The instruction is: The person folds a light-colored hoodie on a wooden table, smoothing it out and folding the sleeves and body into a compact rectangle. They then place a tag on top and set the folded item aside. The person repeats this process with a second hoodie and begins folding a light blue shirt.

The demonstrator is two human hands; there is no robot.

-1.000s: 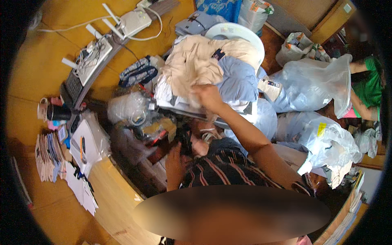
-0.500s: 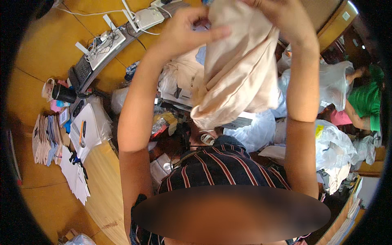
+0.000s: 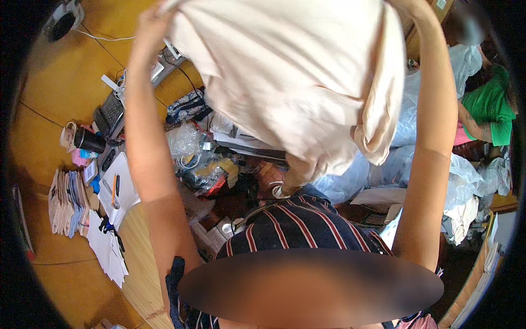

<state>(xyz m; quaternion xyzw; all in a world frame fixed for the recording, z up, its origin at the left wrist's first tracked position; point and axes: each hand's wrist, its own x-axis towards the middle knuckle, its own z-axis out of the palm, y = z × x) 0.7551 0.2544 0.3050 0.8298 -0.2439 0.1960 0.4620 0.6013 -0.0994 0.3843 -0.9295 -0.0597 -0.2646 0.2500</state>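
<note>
A cream garment (image 3: pixel 285 71) is stretched wide between my raised hands, and its upper edge runs out of the picture. My left hand (image 3: pixel 155 24) grips its upper left corner with closed fingers. At the top right, my right hand (image 3: pixel 410 6) holds the other side, its fingers partly cut off by the picture's edge. The cloth hangs in loose folds, and a sleeve-like part droops on the right. Behind the garment, part of the cluttered area is hidden.
To the left, a wooden desk (image 3: pixel 134 247) bears papers (image 3: pixel 125 183), a phone (image 3: pixel 111 114), a black cup (image 3: pixel 89 140) and a row of folded cloths (image 3: pixel 68 200). Clear plastic bags (image 3: pixel 342 178) lie beyond my body. A person in a green top (image 3: pixel 490 107) is at the far right.
My hands have moved apart, the left one outward to the left and the right one slightly up and to the right. The bunched garment has spread into a broad sheet.
</note>
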